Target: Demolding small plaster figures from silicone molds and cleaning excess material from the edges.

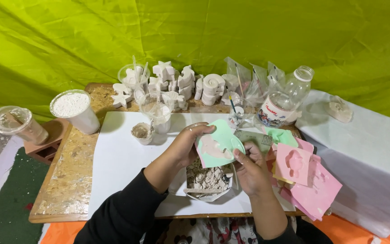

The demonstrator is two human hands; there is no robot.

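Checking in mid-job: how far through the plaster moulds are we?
Done: a row of white cast figures stands at the table's back. In hand: left hand and right hand hold a green mould above a bowl of plaster scraps. Left: the pink moulds stacked at right.

Bright, even light; soft shadows, sharp focus, slight wide-angle edge bending.

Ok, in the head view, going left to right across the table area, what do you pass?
Clear plastic cup → white tub of powder → small paper cup → left hand → green mould, held by both hands → right hand → pink moulds → white cloth.
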